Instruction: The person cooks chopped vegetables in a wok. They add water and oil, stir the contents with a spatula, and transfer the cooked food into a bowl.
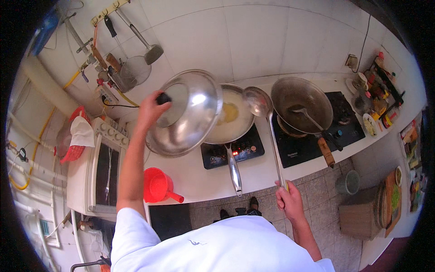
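Observation:
My left hand (153, 108) grips the black knob of a domed steel lid (195, 112) with a round glass window. The lid is tilted and raised beside a steel frying pan (233, 165), overlapping its left part in view. Pale liquid (217, 131) with a yellow patch in the middle fills the pan, which sits on an induction cooker (210, 159) with a lit red display. In my right hand (290, 200) is the long handle of a steel ladle (258, 102). The ladle's bowl overlaps the pan's right rim in view; whether they touch I cannot tell.
Right of the pan, a dark wok (299, 91) holding a spatula (309, 119) sits on a black gas hob (289, 158). A red water scoop (157, 185) stands near the counter's front edge. At left is a white oven (105, 170); seasoning bottles (377, 98) crowd the right end.

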A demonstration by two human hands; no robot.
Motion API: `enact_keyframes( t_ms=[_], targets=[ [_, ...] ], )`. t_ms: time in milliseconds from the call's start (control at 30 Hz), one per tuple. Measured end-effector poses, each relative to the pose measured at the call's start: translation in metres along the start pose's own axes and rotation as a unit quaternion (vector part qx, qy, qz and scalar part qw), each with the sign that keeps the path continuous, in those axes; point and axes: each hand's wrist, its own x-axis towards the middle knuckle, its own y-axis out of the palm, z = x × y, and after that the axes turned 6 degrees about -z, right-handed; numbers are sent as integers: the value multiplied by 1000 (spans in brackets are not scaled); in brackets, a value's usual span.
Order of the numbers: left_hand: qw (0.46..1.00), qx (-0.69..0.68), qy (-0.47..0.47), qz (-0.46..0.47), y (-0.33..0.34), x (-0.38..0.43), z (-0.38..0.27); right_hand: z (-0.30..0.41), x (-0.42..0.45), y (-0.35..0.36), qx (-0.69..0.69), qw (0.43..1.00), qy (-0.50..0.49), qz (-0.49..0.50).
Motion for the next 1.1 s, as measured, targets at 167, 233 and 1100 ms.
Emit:
enact_keyframes(
  t_ms=[167, 233, 1100],
  targets=[
    [986, 132, 20, -99, -90, -67, 20, 15, 49, 24, -78, 996, -13, 32],
    [982, 153, -18, -105, -110, -91, 8, 14, 76, 30, -116, 992, -36, 31],
    [962, 198, -103, -156, -159, -205, 10, 49, 157, 79, 243, 893, 331, 183]
  ],
)
